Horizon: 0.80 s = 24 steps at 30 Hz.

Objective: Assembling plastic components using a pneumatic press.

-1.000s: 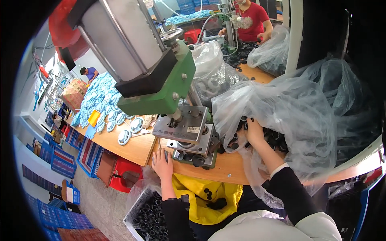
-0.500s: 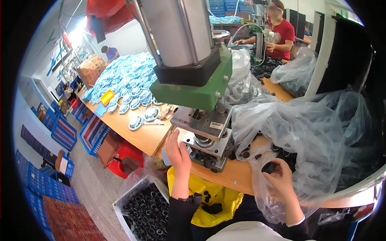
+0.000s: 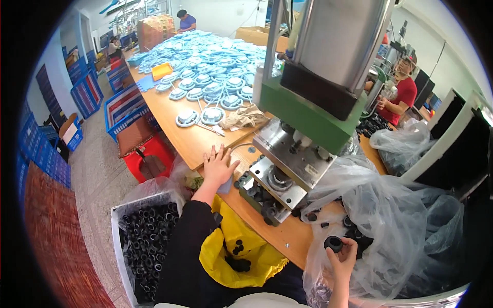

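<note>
My left hand [image 3: 217, 168] lies with fingers outstretched on the wooden worktop, left of the press, holding nothing. A small bluish-grey piece [image 3: 226, 185] shows beside its wrist. My right hand [image 3: 345, 259] pinches a round black plastic cap [image 3: 334, 244], its hollow side showing, above the clear plastic bag at right. Between my hands stands a press with a green head [image 3: 310, 110]. Its upper steel plate [image 3: 294, 154] hangs above the lower die plate [image 3: 278, 180], which has a round seat. Whether anything sits in that seat, I cannot tell.
Left of my knees, a white bin [image 3: 117, 231] holds many black rings. A yellow bag [image 3: 218, 256] with black pieces hangs below the table edge. Pale blue parts [image 3: 221, 61] heap across the table. Clear plastic [image 3: 382, 220] spreads at right, and a co-worker [image 3: 403, 95] sits beyond.
The view has swung left. My left hand has gone from raised beside the die to resting on the worktop. The cap in my right hand is turned so its hollow shows.
</note>
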Motion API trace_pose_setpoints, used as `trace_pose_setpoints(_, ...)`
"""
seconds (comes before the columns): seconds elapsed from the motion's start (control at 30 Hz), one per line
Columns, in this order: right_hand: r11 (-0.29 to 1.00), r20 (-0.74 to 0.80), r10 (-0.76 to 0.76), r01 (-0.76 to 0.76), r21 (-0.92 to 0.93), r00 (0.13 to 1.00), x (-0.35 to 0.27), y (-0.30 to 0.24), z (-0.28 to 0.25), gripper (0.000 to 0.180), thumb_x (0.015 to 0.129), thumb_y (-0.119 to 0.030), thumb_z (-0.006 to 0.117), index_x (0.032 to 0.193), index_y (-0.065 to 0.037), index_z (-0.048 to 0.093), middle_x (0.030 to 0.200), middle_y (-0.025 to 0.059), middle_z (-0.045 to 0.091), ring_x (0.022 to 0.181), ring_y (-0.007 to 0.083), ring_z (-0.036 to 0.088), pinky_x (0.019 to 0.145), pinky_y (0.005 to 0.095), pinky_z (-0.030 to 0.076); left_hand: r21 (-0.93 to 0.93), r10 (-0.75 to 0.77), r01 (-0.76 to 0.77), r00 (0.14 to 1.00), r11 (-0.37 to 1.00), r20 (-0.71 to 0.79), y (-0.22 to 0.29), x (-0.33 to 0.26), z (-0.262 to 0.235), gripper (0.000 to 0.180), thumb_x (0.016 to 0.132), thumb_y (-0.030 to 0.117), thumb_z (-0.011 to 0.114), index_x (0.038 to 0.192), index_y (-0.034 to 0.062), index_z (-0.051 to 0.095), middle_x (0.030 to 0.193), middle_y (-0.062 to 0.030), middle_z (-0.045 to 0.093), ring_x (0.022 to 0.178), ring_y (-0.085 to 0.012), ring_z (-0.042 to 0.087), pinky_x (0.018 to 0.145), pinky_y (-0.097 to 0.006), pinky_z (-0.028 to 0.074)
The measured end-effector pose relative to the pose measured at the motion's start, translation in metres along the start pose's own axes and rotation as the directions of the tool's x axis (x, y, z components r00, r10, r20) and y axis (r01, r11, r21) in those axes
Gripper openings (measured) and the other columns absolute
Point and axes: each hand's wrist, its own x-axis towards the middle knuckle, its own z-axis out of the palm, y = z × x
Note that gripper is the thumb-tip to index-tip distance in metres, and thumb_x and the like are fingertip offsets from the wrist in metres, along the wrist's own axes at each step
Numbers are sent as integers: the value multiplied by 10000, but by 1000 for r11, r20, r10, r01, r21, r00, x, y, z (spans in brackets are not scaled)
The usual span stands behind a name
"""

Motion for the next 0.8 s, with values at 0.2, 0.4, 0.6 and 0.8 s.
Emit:
trace_pose_setpoints(0.2,983,45,-111,117,-143,993,1,6,17,612,645,45,725,1177,-15,427,1094,66,411,1027,160,502,870,271,438,13,-19,19,1000,1000,25,-3,-3,1,715,860,670,278,1415,222,318,1510,-35,177,1399,-285,76,1097,-536,24)
trace_pose_setpoints(0.4,963,71,-139,152,-223,988,-5,3,11,589,608,54,727,1146,-4,495,1090,62,366,1045,172,486,877,259,439,14,-17,17,999,1000,49,-1,-4,-5,706,863,644,321,1411,198,325,1506,-55,185,1395,-297,96,1087,-562,51)
trace_pose_setpoints(0.6,972,-16,-160,155,-177,987,-8,0,0,595,597,90,697,1144,1,482,1128,73,363,1062,183,472,901,271,436,-390,30,-253,869,886,-495,7,-31,-15,548,861,361,529,1301,50,434,1419,-101,354,1333,-328,260,1069,-522,173)
trace_pose_setpoints(0.8,986,22,-97,99,-130,995,-9,-8,2,583,609,79,706,1140,-4,481,1122,66,402,1037,177,487,892,274,429,-483,237,-649,709,588,-664,112,-82,-97,721,647,271,748,1245,17,436,1229,-202,498,1116,-339,489,906,-409,389)
